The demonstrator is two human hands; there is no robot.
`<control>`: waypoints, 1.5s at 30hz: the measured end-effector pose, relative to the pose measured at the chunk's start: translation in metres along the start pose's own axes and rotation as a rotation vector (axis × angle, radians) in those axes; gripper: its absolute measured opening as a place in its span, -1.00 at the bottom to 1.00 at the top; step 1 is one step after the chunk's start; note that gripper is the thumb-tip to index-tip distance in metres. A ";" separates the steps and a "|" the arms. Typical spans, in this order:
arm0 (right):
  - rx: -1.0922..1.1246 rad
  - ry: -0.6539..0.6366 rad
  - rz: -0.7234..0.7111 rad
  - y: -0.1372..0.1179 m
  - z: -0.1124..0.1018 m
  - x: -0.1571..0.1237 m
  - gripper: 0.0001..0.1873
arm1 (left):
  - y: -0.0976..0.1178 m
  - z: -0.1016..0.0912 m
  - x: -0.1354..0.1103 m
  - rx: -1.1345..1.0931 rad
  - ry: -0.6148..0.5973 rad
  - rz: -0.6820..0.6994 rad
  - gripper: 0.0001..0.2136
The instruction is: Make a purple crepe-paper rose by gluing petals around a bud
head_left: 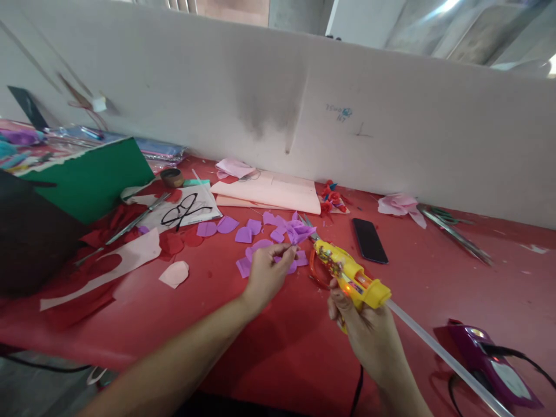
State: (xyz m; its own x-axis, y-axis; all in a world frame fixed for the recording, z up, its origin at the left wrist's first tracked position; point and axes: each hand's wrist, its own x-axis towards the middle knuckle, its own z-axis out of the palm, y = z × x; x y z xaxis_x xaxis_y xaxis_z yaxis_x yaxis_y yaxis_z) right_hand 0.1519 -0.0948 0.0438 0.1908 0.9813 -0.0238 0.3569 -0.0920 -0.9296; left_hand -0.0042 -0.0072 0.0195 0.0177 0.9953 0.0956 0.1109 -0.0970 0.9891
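Observation:
My right hand (369, 330) grips a yellow glue gun (350, 275) with a long clear glue stick (434, 347) trailing from its back. Its nozzle points up-left at a small purple paper flower (299, 233). My left hand (267, 272) pinches the stem or base of that purple flower, fingers closed. Several loose purple petals (243, 234) lie on the red table (282, 341) just beyond my left hand. Orange-handled scissors (319, 272) lie under the glue gun.
A black phone (369, 240) lies right of the flower. Glasses (185, 211), pink paper sheets (269, 194), a green sheet (93, 179), red paper scraps (99, 266), a purple device with a cord (490, 362) and a white wall panel (304, 110) surround the work spot.

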 end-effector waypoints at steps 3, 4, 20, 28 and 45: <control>-0.015 0.004 0.015 0.003 0.002 0.003 -0.54 | 0.000 0.000 -0.001 -0.002 0.007 0.004 -0.75; -0.012 0.007 0.021 0.004 0.003 0.003 -0.54 | 0.000 0.000 -0.001 -0.005 0.009 0.002 -0.75; -0.026 -0.068 0.023 0.007 0.009 -0.002 -0.56 | -0.003 0.001 0.000 -0.002 0.019 -0.008 -0.72; -0.056 -0.036 -0.002 0.006 0.010 0.000 -0.58 | 0.000 0.000 -0.001 -0.027 -0.012 -0.041 -0.72; -0.110 -0.023 -0.024 0.008 0.009 -0.004 -0.52 | -0.004 0.001 0.002 -0.131 -0.007 -0.058 -0.72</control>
State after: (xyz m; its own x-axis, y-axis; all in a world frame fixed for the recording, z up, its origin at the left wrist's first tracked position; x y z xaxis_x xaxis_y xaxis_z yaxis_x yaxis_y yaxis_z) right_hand 0.1460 -0.0982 0.0334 0.1601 0.9870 -0.0120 0.4594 -0.0853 -0.8841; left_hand -0.0037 -0.0052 0.0154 0.0219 0.9991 0.0372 -0.0187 -0.0368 0.9991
